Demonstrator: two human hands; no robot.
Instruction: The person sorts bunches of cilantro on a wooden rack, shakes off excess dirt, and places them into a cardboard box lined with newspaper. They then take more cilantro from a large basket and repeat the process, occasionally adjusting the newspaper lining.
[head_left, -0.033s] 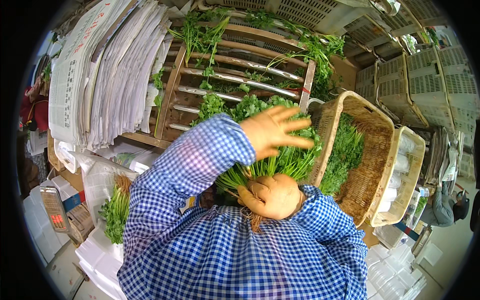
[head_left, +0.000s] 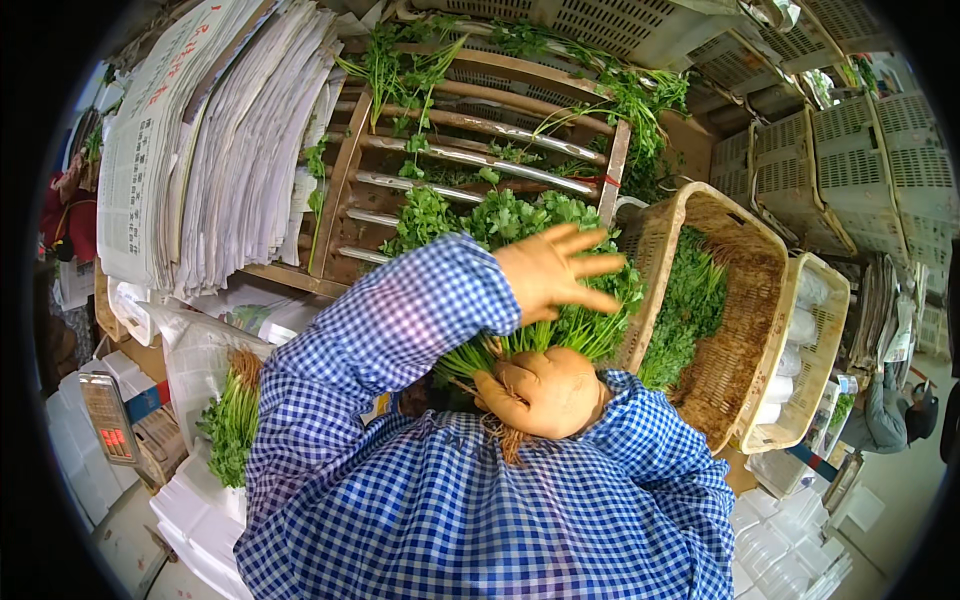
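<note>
R grip (head_left: pixel 550 392): closed round stems of green bunch (head_left: pixel 585 338), lower ctr, roots (head_left: pixel 510 443) poking out below. L grip (head_left: pixel 558 276): fingers spread wide over leaves, ctr; contact unclear. Crate (head_left: pixel 738 335) w/ loose greens (head_left: pixel 686 310), ctr R.

Under the left hand (head_left: pixel 548 280), greens (head_left: pixel 585 338) are in the right hand (head_left: pixel 548 392). Left of the rack (head_left: pixel 342 185) lie newspapers (head_left: pixel 235 150); right of it stands 1 basket (head_left: pixel 742 325), then 1 crate (head_left: pixel 778 437).
</note>
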